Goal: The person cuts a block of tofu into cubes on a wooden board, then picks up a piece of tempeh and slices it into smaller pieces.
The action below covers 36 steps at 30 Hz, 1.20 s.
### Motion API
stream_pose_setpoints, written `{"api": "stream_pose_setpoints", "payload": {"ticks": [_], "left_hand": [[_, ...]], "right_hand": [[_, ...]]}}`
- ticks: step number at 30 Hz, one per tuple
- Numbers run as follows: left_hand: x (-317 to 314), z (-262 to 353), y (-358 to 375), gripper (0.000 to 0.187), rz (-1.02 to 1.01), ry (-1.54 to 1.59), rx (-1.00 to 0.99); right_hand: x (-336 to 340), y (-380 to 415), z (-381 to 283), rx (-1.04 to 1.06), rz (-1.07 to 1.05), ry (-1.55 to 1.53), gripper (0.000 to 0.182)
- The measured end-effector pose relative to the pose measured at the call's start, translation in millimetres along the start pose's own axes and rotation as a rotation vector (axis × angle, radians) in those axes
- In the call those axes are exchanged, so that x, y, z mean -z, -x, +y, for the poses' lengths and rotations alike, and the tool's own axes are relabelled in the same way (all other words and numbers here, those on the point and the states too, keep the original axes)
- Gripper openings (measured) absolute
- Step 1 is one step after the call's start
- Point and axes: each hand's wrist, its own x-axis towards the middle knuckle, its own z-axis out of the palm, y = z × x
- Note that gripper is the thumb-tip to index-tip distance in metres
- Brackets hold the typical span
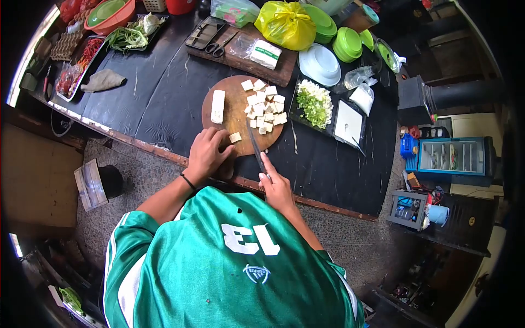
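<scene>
My right hand [276,188] is closed around the handle of a knife [255,145]. Its dark blade lies over the round wooden cutting board [232,109], the tip beside a pile of white tofu cubes [263,109]. At the board's lower left edge is my left hand [208,152], fingers bent and thumb apart, with nothing visible in it. Just right of its fingertips lies a single tofu cube [235,137]. Above that hand, a long uncut tofu block [217,106] rests on the board.
Behind the board, a wooden plank [246,57] carries scissors [215,50] and a white package [265,53]. To the right are a tray of chopped greens [314,104] and a white slab [348,121]. A grey cloth [104,80] lies left; a yellow bag [285,24] stands behind.
</scene>
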Motion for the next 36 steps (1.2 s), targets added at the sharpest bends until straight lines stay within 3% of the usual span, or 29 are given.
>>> {"api": "stream_pose_setpoints", "payload": {"ticks": [9, 26, 29, 36], "left_hand": [[-20, -7, -3, 0.031, 0.141, -0.054, -0.075], [-22, -8, 0, 0.031, 0.156, -0.045, -0.063], [-23, -8, 0, 0.031, 0.147, -0.044, -0.054], [-22, -8, 0, 0.031, 0.156, -0.040, -0.060]], "right_hand": [[-21, -6, 2, 0.075, -0.073, 0.171, 0.073], [-33, -3, 4, 0.136, -0.017, 0.298, 0.074], [-29, -2, -12, -0.012, -0.098, 0.304, 0.073], [-34, -1, -12, 0.023, -0.073, 0.306, 0.072]]}}
